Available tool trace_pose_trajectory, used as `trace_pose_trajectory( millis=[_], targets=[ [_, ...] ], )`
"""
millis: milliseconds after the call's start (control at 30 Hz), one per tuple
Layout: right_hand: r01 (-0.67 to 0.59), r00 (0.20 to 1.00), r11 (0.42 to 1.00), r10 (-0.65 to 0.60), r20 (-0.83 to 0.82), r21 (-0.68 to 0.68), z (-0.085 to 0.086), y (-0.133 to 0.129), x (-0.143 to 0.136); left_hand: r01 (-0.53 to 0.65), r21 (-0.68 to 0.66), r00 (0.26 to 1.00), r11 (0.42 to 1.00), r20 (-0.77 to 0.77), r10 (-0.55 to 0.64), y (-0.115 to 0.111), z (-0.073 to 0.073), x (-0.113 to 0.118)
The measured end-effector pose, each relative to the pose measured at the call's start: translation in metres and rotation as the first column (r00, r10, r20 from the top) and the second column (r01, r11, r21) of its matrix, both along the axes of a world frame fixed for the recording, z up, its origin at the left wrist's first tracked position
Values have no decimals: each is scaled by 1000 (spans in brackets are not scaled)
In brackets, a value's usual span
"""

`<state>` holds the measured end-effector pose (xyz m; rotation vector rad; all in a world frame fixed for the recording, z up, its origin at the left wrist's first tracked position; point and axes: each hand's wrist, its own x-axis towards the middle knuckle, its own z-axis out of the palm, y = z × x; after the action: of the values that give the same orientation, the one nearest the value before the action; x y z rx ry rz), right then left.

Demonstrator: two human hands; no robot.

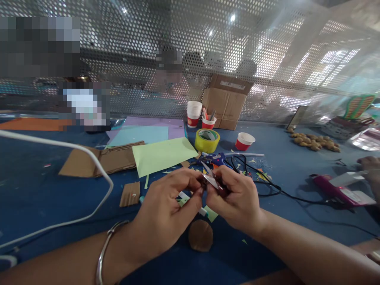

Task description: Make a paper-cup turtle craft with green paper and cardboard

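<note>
My right hand (237,196) is closed around a pair of scissors (211,181), whose metal blades stand apart and point up and to the left. Close against the blades, my left hand (169,202) is closed in a pinch. Whatever sits between its fingertips is small, dark and mostly hidden. Below both hands a round cardboard disc (201,236) lies on the blue table. A white pen (203,212) with a teal end and light green paper scraps (212,214) show partly beneath my hands. Just beyond them lies a blue glue gun (218,159).
Behind are yellow tape (207,141), green paper (164,155), folded cardboard (117,158) and paper cups (244,141). A black cord (292,198) runs right to a purple device (341,192), near another person's hand (371,170). A white cable (109,186) arcs across the left.
</note>
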<state>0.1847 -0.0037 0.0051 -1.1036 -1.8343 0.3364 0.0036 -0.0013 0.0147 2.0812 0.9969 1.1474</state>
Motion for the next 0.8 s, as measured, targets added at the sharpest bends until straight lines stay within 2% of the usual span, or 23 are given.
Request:
trace_pose_trajectory(
  millis=[133, 300, 367, 500, 600, 733, 800],
  targets=[
    [-24, 1000, 999, 24, -19, -21, -2, 0, 0, -12, -16, 1000, 1000, 0, 12, 1, 3, 0],
    [-59, 995, 997, 55, -85, -43, -2, 0, -2, -1, -195, 999, 981, 42, 9, 3, 8, 3],
    [-66, 996, 997, 63, -67, -46, -3, 1, -2, 2, -157, 1000, 988, 24, 2, 4, 8, 3],
    [-49, 998, 998, 50, 23, -34, -4, 6, 1, 31, 87, 997, 996, -75, -24, 8, 5, -1],
    [-22, 995, 998, 16, 98, 54, -7, 9, 1, 82, 173, 988, 981, -143, -57, 11, 3, -3],
    [-15, 990, 987, -8, 142, 159, -7, 8, 0, 100, 141, 989, 985, -126, -82, 11, 2, -2],
    [2, 992, 986, -23, 123, 166, -6, 8, 0, 73, 8, 996, 997, -51, -73, 10, 1, 0]
  ],
)
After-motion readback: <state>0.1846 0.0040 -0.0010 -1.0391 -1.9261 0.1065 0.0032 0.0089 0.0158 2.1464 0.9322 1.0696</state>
